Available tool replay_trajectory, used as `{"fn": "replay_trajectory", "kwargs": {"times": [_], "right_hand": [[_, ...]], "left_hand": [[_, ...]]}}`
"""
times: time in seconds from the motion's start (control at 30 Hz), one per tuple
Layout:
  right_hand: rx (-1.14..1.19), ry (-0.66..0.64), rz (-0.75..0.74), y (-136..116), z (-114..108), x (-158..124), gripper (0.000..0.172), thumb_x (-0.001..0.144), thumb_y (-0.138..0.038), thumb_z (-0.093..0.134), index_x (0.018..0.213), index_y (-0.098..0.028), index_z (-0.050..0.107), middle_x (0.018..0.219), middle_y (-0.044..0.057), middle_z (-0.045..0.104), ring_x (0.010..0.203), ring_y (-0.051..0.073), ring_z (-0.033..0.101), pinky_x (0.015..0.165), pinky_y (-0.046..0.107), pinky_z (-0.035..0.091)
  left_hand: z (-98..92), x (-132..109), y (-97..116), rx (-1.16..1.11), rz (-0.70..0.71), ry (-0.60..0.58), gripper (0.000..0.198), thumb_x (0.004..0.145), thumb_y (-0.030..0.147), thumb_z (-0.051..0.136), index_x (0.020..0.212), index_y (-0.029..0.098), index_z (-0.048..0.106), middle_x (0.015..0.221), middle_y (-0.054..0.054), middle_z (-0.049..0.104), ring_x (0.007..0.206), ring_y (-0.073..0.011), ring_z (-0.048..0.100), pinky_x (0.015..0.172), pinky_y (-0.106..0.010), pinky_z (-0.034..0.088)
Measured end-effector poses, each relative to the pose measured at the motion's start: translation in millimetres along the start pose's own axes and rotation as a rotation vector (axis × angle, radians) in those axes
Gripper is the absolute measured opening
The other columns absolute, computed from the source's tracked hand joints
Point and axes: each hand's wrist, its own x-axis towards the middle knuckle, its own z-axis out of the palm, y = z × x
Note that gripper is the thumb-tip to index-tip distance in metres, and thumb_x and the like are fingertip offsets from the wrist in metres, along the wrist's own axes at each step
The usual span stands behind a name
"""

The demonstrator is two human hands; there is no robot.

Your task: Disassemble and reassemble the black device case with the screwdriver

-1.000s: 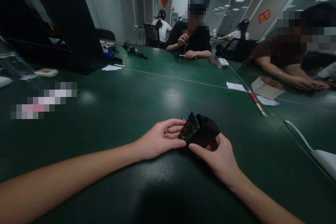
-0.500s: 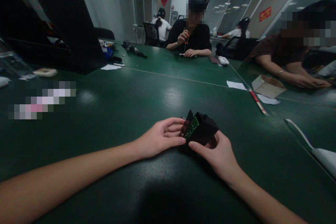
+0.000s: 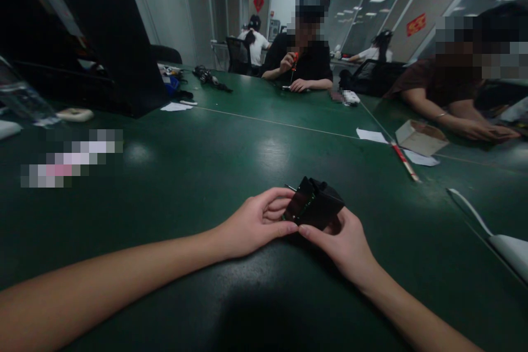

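Both my hands meet over the dark green table (image 3: 206,176) around a small black device (image 3: 317,206) with a green circuit board showing in a narrow gap on its left side. My left hand (image 3: 256,223) grips that left side, thumb below and fingers curled behind. My right hand (image 3: 342,242) cups the device from the right and underneath, thumb tip touching the left thumb.
An open black case (image 3: 103,38) stands at the far left. A cardboard box (image 3: 418,136), white papers (image 3: 371,135) and a red-and-white stick (image 3: 404,160) lie at the right. A white object (image 3: 507,245) lies at the right edge. Other people sit across the table.
The black housing has been closed further over the green board, which now shows only as a sliver. Both hands have stayed in place.
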Motion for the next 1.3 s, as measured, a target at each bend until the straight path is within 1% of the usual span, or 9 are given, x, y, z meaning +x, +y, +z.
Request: {"fn": "replay_trajectory", "kwargs": {"times": [0.07, 0.17, 0.27, 0.43, 0.57, 0.77, 1.1, 1.2, 1.3], "right_hand": [[0.011, 0.001, 0.01, 0, 0, 0, 0.053, 0.062, -0.034, 0.084, 0.107, -0.019, 0.062, 0.11, 0.011, 0.074, 0.102, 0.03, 0.071, 0.089, 0.045, 0.057], [0.008, 0.004, 0.024, 0, -1, 1, 0.051, 0.061, -0.033, 0.085, 0.105, -0.019, 0.062, 0.109, 0.01, 0.075, 0.102, 0.031, 0.071, 0.088, 0.045, 0.057], [0.012, 0.001, 0.029, 1, -2, 0, 0.05, 0.061, -0.031, 0.085, 0.104, -0.019, 0.063, 0.108, 0.01, 0.075, 0.101, 0.03, 0.071, 0.087, 0.043, 0.058], [0.064, -0.046, 0.029, 1, -2, -1, 0.052, 0.061, -0.029, 0.085, 0.106, -0.02, 0.062, 0.108, 0.008, 0.075, 0.102, 0.029, 0.071, 0.09, 0.043, 0.057], [0.064, -0.057, 0.049, 0, -1, 0, 0.052, 0.06, -0.031, 0.085, 0.105, -0.019, 0.062, 0.104, 0.008, 0.075, 0.099, 0.029, 0.072, 0.089, 0.044, 0.057], [0.055, -0.06, 0.056, 1, 0, 0, 0.052, 0.061, -0.031, 0.085, 0.106, -0.02, 0.062, 0.104, 0.007, 0.075, 0.099, 0.029, 0.072, 0.089, 0.045, 0.057], [0.046, -0.059, 0.065, -2, -1, 0, 0.052, 0.059, -0.031, 0.085, 0.104, -0.019, 0.061, 0.103, 0.009, 0.075, 0.099, 0.03, 0.072, 0.087, 0.045, 0.058], [0.078, -0.059, 0.065, 0, -3, 0, 0.053, 0.06, -0.032, 0.085, 0.105, -0.019, 0.061, 0.108, 0.009, 0.075, 0.102, 0.03, 0.071, 0.091, 0.046, 0.056], [0.077, -0.054, 0.053, 0, -4, 1, 0.051, 0.061, -0.033, 0.085, 0.105, -0.019, 0.062, 0.11, 0.01, 0.075, 0.104, 0.03, 0.07, 0.093, 0.045, 0.055]], "left_hand": [[-0.9, 0, 1, 0.017, -0.004, 0.003, 0.048, 0.082, 0.017, 0.072, 0.126, 0.02, 0.052, 0.133, -0.013, 0.062, 0.122, -0.0245, 0.061, 0.103, -0.037, 0.047], [-1.7, 1, 3, 0.1, 0.031, -0.009, 0.04, 0.091, 0.022, 0.061, 0.131, 0.019, 0.053, 0.135, -0.013, 0.061, 0.127, -0.0249, 0.057, 0.106, -0.038, 0.045], [-1.1, -1, 5, 0.289, 0.104, -0.025, 0.042, 0.096, 0.025, 0.052, 0.138, 0.019, 0.049, 0.136, -0.011, 0.061, 0.127, -0.0233, 0.057, 0.106, -0.036, 0.044], [-2.3, -8, 6, 0.769, 0.246, 0.011, 0.051, 0.099, 0.028, 0.045, 0.148, 0.019, 0.038, 0.122, -0.009, 0.069, 0.107, -0.0207, 0.067, 0.093, -0.031, 0.05], [-6.7, -9, 4, 0.908, 0.266, -0.025, 0.054, 0.1, 0.028, 0.041, 0.152, 0.016, 0.03, 0.121, -0.012, 0.069, 0.102, -0.0216, 0.068, 0.088, -0.031, 0.05], [-8.9, -8, 5, 0.915, 0.272, -0.044, 0.057, 0.1, 0.029, 0.042, 0.153, 0.016, 0.028, 0.126, -0.013, 0.067, 0.106, -0.0234, 0.067, 0.091, -0.032, 0.05], [-4.6, -10, 4, 0.831, 0.272, 0.007, 0.055, 0.097, 0.026, 0.048, 0.15, 0.019, 0.036, 0.126, -0.012, 0.067, 0.107, -0.0244, 0.067, 0.094, -0.034, 0.051], [-4.9, -9, 7, 0.757, 0.248, -0.058, 0.066, 0.093, 0.027, 0.057, 0.152, 0.02, 0.03, 0.135, -0.012, 0.062, 0.116, -0.0249, 0.064, 0.101, -0.037, 0.048], [-5.5, -7, 7, 0.546, 0.174, -0.137, 0.074, 0.089, 0.026, 0.064, 0.153, 0.023, 0.028, 0.147, -0.011, 0.05, 0.13, -0.0241, 0.055, 0.112, -0.038, 0.041]]}}
